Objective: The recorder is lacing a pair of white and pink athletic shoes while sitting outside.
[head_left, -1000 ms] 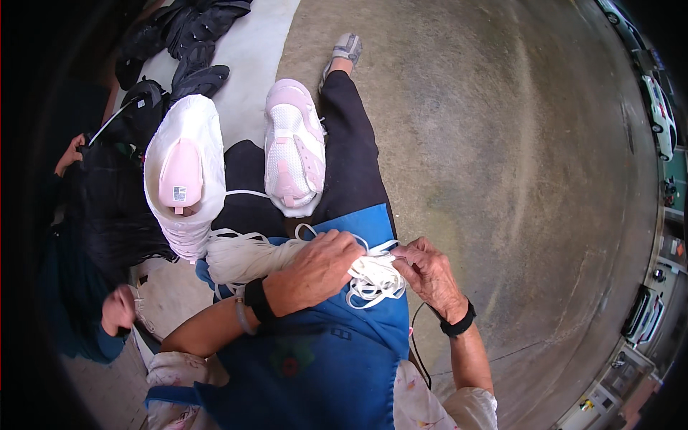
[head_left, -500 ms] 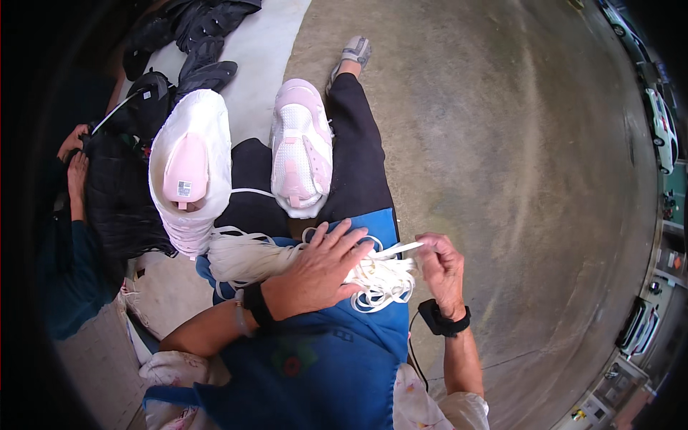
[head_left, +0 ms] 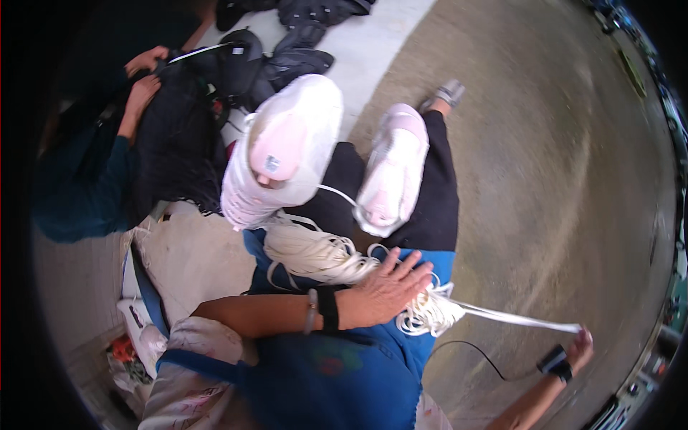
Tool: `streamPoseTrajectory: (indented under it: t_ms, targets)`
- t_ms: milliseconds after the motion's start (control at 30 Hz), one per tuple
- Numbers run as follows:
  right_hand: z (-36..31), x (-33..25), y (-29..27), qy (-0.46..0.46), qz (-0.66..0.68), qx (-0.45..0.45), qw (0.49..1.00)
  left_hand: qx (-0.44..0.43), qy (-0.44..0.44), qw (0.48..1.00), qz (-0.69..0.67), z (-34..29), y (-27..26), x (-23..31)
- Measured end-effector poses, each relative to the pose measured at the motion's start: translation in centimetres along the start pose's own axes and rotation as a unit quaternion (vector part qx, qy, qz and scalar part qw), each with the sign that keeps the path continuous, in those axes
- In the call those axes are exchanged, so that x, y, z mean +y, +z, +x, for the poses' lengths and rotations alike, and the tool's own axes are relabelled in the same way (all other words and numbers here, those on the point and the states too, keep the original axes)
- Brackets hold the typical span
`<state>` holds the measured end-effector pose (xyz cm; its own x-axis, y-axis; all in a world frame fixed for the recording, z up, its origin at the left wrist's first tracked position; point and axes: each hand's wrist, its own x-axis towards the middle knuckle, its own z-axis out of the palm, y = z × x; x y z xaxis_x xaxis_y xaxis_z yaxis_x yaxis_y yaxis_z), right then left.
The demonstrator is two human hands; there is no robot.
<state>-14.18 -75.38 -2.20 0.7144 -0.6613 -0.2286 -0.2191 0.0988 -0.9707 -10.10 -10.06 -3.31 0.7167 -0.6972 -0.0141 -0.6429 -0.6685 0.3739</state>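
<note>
A bundle of white shoelaces (head_left: 307,252) lies across my lap on the blue apron. My left hand (head_left: 383,288) rests flat on it, fingers spread, holding nothing. Loose loops of lace show beyond its fingertips. Out to the right, my right hand (head_left: 579,350) is closed on the end of a lace (head_left: 512,316) that stretches taut from the bundle. A pink and white shoe upper (head_left: 393,172) lies on my right thigh. Left of it sits a white nested stack of uppers (head_left: 304,115) with a pink tongue showing. A white lace joins the stack and the single upper.
At the left, another person's hands (head_left: 143,89) handle black shoe parts with a white lace. More black shoe parts (head_left: 301,50) lie on a white surface at the far side. Concrete floor (head_left: 530,179) spreads to the right. A thin black cable (head_left: 480,358) runs to my right wrist.
My right hand has moved from beside the bundle far out to the right, drawing a lace out with it. My left hand stays on the bundle. The whole view has shifted.
</note>
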Motion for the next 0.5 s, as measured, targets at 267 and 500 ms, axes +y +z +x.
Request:
streamPoseTrajectory:
  t_ms: [267,500]
  targets:
    - [1.2,-13.5,-8.6,-0.165,0.28,-0.398,0.858,0.066,0.031,0.995,-0.073,0.1,-0.5,-0.5]
    - [-17.6,-10.9,35.2,-0.081,0.121,-0.265,0.953,-0.018,-0.184,0.696,-0.694,1.9,-7.9,-3.9]
